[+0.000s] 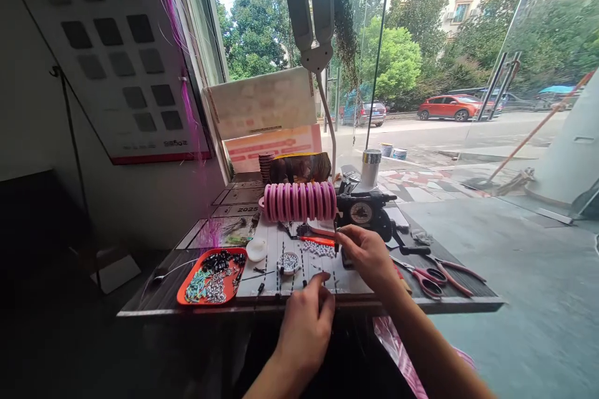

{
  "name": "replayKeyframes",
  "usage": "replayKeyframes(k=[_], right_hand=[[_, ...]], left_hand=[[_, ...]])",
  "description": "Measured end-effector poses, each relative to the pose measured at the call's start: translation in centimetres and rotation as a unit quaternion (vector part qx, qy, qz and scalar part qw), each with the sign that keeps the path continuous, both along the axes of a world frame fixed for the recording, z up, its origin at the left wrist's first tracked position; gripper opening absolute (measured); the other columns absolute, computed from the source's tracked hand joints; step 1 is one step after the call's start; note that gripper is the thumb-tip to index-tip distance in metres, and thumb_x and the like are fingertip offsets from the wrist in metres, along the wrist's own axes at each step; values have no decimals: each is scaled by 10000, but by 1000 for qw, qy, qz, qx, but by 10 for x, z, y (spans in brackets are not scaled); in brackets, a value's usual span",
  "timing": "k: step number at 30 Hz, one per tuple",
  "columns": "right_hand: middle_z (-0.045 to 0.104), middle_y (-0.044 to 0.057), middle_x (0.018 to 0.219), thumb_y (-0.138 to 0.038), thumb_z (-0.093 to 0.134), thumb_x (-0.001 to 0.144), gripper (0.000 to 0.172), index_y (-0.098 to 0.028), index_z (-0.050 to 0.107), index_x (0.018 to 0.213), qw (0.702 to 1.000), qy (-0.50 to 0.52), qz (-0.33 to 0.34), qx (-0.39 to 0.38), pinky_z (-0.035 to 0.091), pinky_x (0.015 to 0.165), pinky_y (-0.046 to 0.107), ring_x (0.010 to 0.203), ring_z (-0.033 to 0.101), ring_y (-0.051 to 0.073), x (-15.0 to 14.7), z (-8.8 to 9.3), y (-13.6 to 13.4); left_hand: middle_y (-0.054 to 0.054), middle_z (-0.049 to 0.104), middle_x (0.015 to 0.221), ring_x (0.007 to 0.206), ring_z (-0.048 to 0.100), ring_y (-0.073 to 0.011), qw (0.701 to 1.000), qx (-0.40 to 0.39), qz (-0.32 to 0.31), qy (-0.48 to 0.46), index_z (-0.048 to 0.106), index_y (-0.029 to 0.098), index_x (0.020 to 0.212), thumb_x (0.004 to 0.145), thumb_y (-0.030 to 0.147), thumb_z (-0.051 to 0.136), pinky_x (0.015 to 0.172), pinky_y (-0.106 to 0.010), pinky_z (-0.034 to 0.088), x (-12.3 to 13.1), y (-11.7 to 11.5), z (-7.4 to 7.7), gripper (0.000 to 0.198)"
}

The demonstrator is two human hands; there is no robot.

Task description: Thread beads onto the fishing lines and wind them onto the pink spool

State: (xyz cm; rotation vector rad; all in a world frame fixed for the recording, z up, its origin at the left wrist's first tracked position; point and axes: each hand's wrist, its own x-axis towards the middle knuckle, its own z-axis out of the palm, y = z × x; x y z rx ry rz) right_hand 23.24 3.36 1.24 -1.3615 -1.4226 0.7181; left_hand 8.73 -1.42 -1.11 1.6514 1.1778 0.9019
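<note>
My right hand [367, 252] is over the right part of the white board [253, 287], its thumb and fingertips closed beside a small dark upright piece; what they pinch is too small to make out. My left hand [306, 318] rests at the board's front edge with its fingers bent together and the index fingertip low on the surface. Anything in its grip is hidden. Between and beyond the hands lie loose pale beads [319, 249] and a small round dish [289, 263] of similar beads. A row of pink ring-shaped spools [299, 201] stands behind them.
An orange tray [181, 293] of small fittings sits left, near a white round lid [256, 250]. Red-handled scissors [428, 280] and pliers [456, 277] lie right. A black device with a dial [361, 212] and a silver-topped can [371, 168] stand behind.
</note>
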Motion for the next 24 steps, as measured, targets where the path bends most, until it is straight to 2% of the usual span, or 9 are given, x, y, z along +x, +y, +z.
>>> replayKeyframes(k=[2,4,6,9,13,16,20,24], right_hand=[[360,-61,465,-415,538,699,273,-145,544,660,997,56,44,-24,214,414,208,429,297,62,8,7,-5],[327,-77,445,-408,576,670,269,-140,548,656,988,116,85,-61,178,400,201,408,254,45,12,13,-7],[305,-87,429,-391,605,650,260,-136,551,644,977,162,105,-90,147,393,195,395,223,30,14,16,-9],[330,-85,424,-378,631,633,259,-130,555,631,967,199,111,-116,133,386,187,383,225,16,13,15,-8],[414,-78,448,-395,643,623,283,-142,568,725,954,253,104,-120,154,368,173,350,279,9,9,13,-5],[514,-60,517,-394,657,611,318,-156,567,803,943,292,116,-109,200,349,171,327,352,17,3,13,1],[611,-17,594,-353,661,629,251,-154,528,706,916,344,166,-123,268,353,166,332,401,23,-5,10,7],[618,-20,564,-339,653,653,239,-172,490,706,901,369,184,-134,328,376,163,360,467,49,-4,7,7]], left_hand=[[-56,631,803,717,538,-190,999,47,27,1,599,177,978,781,287,457,696,-300,369,1,10,12,266],[-58,618,855,724,525,-174,996,57,32,-59,614,169,938,771,316,479,680,-277,371,8,23,20,260],[-51,612,830,734,515,-164,989,24,2,-146,629,155,890,748,332,515,674,-258,369,19,34,23,254],[-8,563,647,636,473,-123,963,-63,-40,-260,636,141,772,713,349,563,619,-230,353,32,42,19,228],[15,507,592,557,432,-83,912,-164,-73,-368,579,132,684,698,373,593,574,-211,347,32,34,11,242],[12,516,564,524,458,-82,877,-233,-93,-411,532,137,714,728,373,573,549,-210,359,23,27,9,240],[21,522,509,447,446,-74,862,-255,-96,-427,505,148,748,748,362,555,486,-197,332,14,20,10,220],[16,527,482,396,429,-64,859,-292,-95,-410,502,138,723,736,375,569,441,-193,294,12,6,-3,247]])
